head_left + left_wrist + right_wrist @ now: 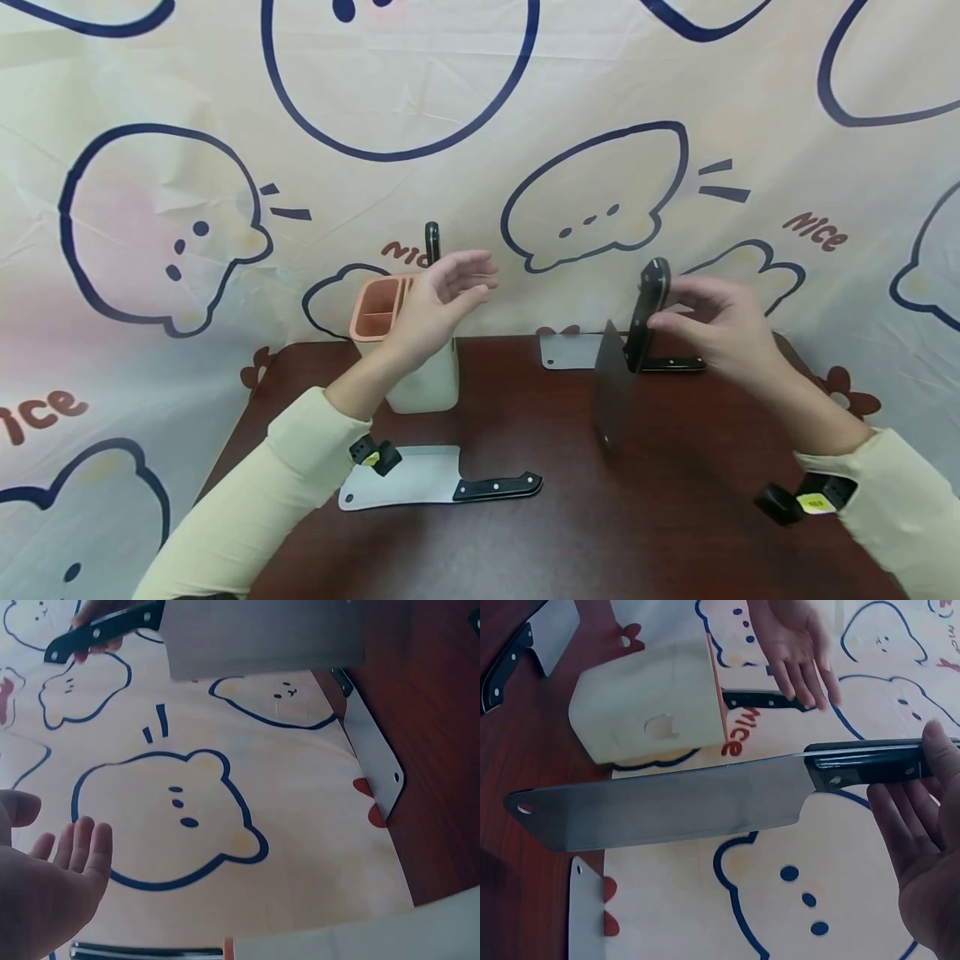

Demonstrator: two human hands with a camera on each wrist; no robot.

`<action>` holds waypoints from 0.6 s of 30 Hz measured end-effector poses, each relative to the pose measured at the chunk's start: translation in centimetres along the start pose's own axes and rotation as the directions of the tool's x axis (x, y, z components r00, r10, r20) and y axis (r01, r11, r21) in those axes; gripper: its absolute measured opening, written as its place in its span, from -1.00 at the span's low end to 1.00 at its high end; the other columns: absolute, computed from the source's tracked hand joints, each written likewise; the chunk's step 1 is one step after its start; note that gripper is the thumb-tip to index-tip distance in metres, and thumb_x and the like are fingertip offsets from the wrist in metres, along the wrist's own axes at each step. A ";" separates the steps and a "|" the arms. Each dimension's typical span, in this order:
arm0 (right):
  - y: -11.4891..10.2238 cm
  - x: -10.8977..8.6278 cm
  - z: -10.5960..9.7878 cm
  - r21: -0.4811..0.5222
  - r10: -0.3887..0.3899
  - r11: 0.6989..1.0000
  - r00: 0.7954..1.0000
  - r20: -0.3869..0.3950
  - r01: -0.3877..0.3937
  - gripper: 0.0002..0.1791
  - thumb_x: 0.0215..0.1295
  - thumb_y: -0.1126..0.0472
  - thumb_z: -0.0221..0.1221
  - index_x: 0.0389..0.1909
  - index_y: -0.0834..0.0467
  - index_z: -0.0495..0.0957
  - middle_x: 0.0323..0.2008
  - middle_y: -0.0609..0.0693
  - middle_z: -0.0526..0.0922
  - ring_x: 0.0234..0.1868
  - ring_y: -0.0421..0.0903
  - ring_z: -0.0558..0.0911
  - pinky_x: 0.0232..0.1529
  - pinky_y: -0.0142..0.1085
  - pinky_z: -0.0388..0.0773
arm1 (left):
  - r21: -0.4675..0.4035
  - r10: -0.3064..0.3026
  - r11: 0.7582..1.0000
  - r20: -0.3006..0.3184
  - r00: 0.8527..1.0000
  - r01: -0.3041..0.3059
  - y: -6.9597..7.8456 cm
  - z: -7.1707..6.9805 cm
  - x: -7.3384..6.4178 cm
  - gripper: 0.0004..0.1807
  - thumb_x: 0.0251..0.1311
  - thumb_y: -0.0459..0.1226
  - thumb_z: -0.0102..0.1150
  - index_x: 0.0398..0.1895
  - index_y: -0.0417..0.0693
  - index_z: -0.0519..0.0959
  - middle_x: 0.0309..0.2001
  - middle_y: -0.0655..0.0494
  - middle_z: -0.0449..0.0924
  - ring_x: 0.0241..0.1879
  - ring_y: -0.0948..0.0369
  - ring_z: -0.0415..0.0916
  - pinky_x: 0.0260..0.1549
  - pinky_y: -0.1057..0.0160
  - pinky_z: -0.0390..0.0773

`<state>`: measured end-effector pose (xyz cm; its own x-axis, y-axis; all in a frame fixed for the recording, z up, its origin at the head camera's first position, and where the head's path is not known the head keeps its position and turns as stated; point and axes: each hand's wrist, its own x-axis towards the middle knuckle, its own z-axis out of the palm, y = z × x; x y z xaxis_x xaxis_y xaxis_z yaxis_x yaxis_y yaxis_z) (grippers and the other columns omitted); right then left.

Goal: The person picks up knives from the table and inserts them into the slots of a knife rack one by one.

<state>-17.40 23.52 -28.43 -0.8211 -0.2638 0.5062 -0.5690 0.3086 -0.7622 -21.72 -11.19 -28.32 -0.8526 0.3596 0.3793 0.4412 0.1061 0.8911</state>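
- The right hand [716, 323] is pinching the black handle of a cleaver [614, 392] between thumb and fingers, above the right half of the surface [525, 417]; this is probably keeping the skin well away from the edge.
- That cleaver's blade is hanging below the handle, pointing down, perhaps because its weight is drawing it that way; whether its lower end is touching the surface I cannot tell.
- The left hand [448, 292] is holding nothing, its fingers loosely extended near the holder's rim, perhaps leaving room around the black knife handle [432, 242].
- The pale knife holder [431, 385] is standing upright by the far edge, left of the middle; its upright shape is likely what is letting the handle point upward while the blade is hiding inside.
- A second cleaver [438, 479] is lying flat in front of the holder, its handle pointing toward the right edge, a stable way to rest.
- A third knife [570, 352] is lying along the far edge, toward the far right corner, partly hiding behind the raised cleaver.
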 end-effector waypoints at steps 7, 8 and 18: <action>-0.6 1.1 2.1 -0.004 -0.006 1.000 1.000 -0.029 0.006 -0.65 0.23 0.48 0.35 0.05 0.37 0.64 -0.16 -0.12 0.73 -0.15 -0.21 0.73 -0.02 -0.45 0.63 | 0.031 0.011 0.999 0.081 0.997 -0.013 0.1 1.6 0.2 -0.50 0.44 -0.37 0.12 0.42 -0.20 0.39 0.27 -0.09 0.54 0.29 0.11 0.48 0.32 0.14 0.45; -0.7 1.2 2.4 -0.009 -0.007 1.000 0.999 -0.038 0.007 -0.65 0.22 0.47 0.36 0.04 0.38 0.64 -0.18 -0.12 0.73 -0.16 -0.21 0.72 -0.03 -0.46 0.63 | 0.031 0.012 0.999 0.089 0.996 -0.015 0.1 1.9 0.2 -0.51 0.44 -0.37 0.13 0.41 -0.21 0.40 0.27 -0.09 0.54 0.28 0.10 0.48 0.32 0.14 0.45; -0.8 2.2 4.6 -0.046 -0.010 0.999 0.996 -0.084 0.006 -0.63 0.25 0.36 0.39 0.08 0.30 0.66 -0.19 -0.07 0.71 -0.18 -0.22 0.71 -0.18 -0.50 0.65 | -0.006 0.055 0.999 0.116 0.992 -0.054 0.2 4.7 0.6 -0.56 0.39 -0.40 0.17 0.32 -0.26 0.45 0.19 -0.10 0.57 0.19 0.09 0.55 0.23 0.21 0.53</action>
<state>-18.51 18.50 -28.57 -0.8165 -0.1888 0.5456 -0.5751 0.3490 -0.7399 -20.83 -6.60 -29.08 -0.7889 0.4702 0.3958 0.4850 0.0808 0.8708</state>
